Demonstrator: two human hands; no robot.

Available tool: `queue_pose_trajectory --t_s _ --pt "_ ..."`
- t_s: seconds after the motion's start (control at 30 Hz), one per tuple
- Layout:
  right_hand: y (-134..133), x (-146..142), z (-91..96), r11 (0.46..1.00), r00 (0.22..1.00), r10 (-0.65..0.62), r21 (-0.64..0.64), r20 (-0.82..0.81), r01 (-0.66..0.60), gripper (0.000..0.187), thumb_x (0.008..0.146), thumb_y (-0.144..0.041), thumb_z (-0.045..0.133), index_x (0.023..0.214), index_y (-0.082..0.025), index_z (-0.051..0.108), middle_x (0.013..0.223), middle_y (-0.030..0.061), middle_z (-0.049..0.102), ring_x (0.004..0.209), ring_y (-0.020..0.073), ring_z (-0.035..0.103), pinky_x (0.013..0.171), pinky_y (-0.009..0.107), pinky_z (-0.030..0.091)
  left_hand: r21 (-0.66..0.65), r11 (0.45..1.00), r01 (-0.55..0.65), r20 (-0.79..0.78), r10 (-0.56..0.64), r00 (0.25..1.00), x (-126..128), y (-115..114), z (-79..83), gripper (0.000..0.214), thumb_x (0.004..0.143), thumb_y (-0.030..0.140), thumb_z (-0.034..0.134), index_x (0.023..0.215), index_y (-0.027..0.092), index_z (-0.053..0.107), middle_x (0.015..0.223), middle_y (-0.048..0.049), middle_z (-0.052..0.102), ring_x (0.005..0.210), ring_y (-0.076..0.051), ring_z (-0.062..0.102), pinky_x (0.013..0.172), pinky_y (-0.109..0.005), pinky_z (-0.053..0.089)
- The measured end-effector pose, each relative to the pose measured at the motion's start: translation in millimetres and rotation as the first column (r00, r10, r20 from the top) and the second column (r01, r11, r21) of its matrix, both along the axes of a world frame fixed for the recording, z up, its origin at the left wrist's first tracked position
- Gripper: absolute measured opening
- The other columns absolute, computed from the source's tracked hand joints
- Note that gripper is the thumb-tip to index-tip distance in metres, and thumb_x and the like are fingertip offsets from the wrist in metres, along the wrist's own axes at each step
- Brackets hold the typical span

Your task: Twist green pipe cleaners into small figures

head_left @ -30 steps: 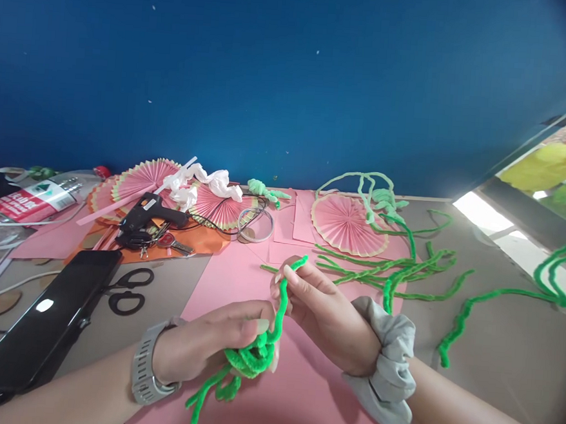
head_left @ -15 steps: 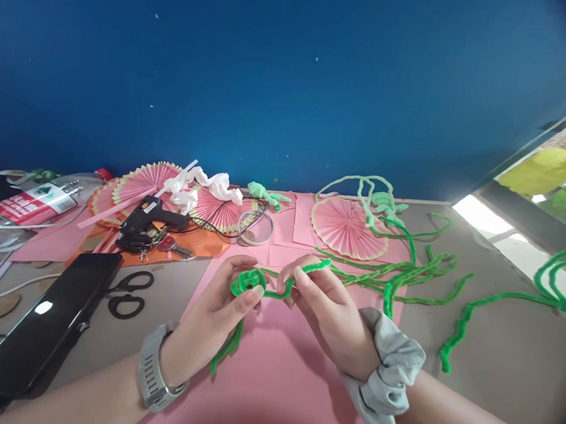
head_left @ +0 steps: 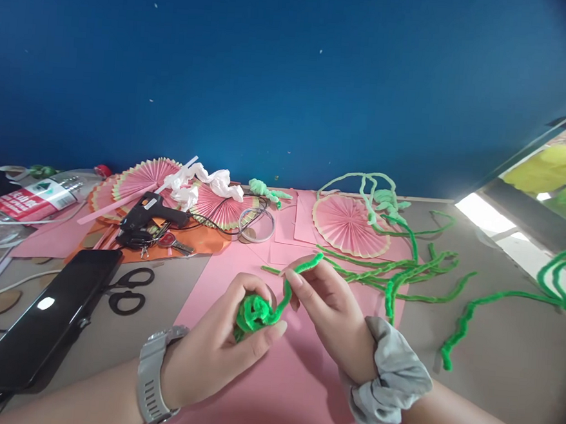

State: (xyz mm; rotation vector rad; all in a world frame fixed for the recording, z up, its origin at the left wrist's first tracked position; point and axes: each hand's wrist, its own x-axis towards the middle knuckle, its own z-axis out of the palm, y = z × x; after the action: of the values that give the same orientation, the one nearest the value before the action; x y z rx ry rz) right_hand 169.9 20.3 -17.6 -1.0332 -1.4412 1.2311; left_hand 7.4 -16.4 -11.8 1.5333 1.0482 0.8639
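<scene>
My left hand (head_left: 220, 343) is closed around a coiled bundle of bright green pipe cleaner (head_left: 256, 312), held just above a pink paper sheet (head_left: 270, 392). My right hand (head_left: 327, 309) pinches the free end of the same pipe cleaner, which sticks up and to the right past my fingertips. A grey watch sits on my left wrist and a grey scrunchie (head_left: 390, 378) on my right wrist.
Loose green pipe cleaners (head_left: 405, 272) lie to the right. Pink pleated paper fans (head_left: 350, 224) lie near the blue wall. A black glue gun (head_left: 150, 212), keys, scissors (head_left: 129, 292), a dark phone (head_left: 45, 324) and a plastic bottle (head_left: 36, 198) lie at the left.
My left hand has dropped toward me and curled tighter, gathering the pipe cleaner into a compact ball. My right hand has kept hold of the free end, following the bundle down slightly.
</scene>
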Motion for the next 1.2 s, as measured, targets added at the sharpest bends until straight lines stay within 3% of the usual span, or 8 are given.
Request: queue_pose_trajectory --t_s 0.13,0.27,0.4,0.5,0.73,0.83,0.97,1.2 --pt "3 -1 0.2 0.999 1.0 0.0 -0.037 -0.015 -0.001 0.012 0.082 -0.031 0.055 0.082 -0.019 0.055 0.065 -0.0027 0.05 0.056 0.0097 0.046 0.054 0.024 0.04 -0.019 0.999 0.037 -0.033 -0.038 0.999 1 0 2.5 0.011 0.085 0.024 0.047 0.088 0.023 0.037 0.085 0.0004 0.041 0.069 -0.011 0.039 0.064 -0.023 0.035" --pt "3 -4 5.7 0.98 0.974 0.002 -0.192 -0.226 -0.047 0.013 0.079 -0.03 0.059 0.081 -0.02 0.051 0.065 -0.0045 0.048 0.05 0.0066 0.037 0.046 0.02 0.033 -0.064 0.993 0.1 -0.065 -0.104 0.992 1 0 4.1 0.011 0.085 0.027 0.046 0.087 0.023 0.036 0.08 0.0018 0.038 0.064 -0.01 0.035 0.061 -0.023 0.033" --pt "2 -3 8.4 0.899 0.893 0.046 -0.371 -0.448 -0.233 0.016 0.081 -0.033 0.055 0.077 -0.019 0.049 0.063 -0.0058 0.042 0.045 0.0042 0.022 0.042 0.018 0.024 -0.116 0.974 0.192 -0.058 -0.2 0.978 1 0 5.1 0.013 0.083 0.027 0.047 0.084 0.022 0.035 0.075 0.0025 0.035 0.063 -0.011 0.032 0.06 -0.024 0.031" --pt "1 0 9.8 0.825 0.868 0.144 -0.427 -0.476 -0.371 0.021 0.085 -0.038 0.048 0.077 -0.019 0.05 0.063 -0.0054 0.038 0.046 0.0047 0.021 0.042 0.018 0.022 -0.105 0.955 0.279 -0.005 -0.281 0.96 0 1 5.9 0.014 0.081 0.021 0.049 0.082 0.021 0.035 0.075 0.0024 0.035 0.063 -0.011 0.031 0.059 -0.024 0.031" --pt "-4 -2 17.1 0.937 0.945 0.257 -0.188 -0.203 -0.295 0.017 0.084 -0.033 0.052 0.076 -0.019 0.051 0.055 -0.006 0.042 0.049 0.0069 0.04 0.048 0.02 0.033 -0.264 0.85 0.456 0.234 -0.402 0.885 -6 7 6.2 0.016 0.075 0.014 0.05 0.08 0.02 0.036 0.07 0.0047 0.035 0.057 -0.008 0.03 0.053 -0.021 0.028" --pt "-8 -1 19.5 0.91 0.916 0.382 -0.122 -0.126 -0.396 0.016 0.087 -0.031 0.045 0.078 -0.019 0.049 0.057 -0.0035 0.051 0.053 0.0091 0.05 0.052 0.022 0.039 -0.32 0.778 0.54 0.32 -0.448 0.835 -9 12 9.6 0.016 0.072 0.013 0.05 0.079 0.019 0.038 0.069 0.0044 0.037 0.058 -0.008 0.031 0.054 -0.021 0.03" --pt "-11 5 21.7 0.887 0.888 0.458 -0.087 0.032 -0.454 0.016 0.085 -0.031 0.05 0.077 -0.017 0.054 0.066 -0.0004 0.052 0.058 0.01 0.049 0.052 0.022 0.04 -0.37 0.721 0.587 0.38 -0.459 0.803 -10 18 17.1 0.019 0.069 0.011 0.05 0.083 0.019 0.039 0.071 0.0033 0.037 0.059 -0.008 0.032 0.052 -0.021 0.029" --pt "-6 5 23.6 0.863 0.863 0.504 -0.048 0.031 -0.503 0.01 0.085 -0.025 0.049 0.079 -0.019 0.054 0.068 -0.0005 0.055 0.061 0.0108 0.054 0.056 0.023 0.044 -0.379 0.663 0.646 0.384 -0.522 0.762 -13 20 20.2 0.014 0.07 0.012 0.049 0.076 0.019 0.038 0.065 0.0037 0.037 0.056 -0.008 0.034 0.051 -0.022 0.028"
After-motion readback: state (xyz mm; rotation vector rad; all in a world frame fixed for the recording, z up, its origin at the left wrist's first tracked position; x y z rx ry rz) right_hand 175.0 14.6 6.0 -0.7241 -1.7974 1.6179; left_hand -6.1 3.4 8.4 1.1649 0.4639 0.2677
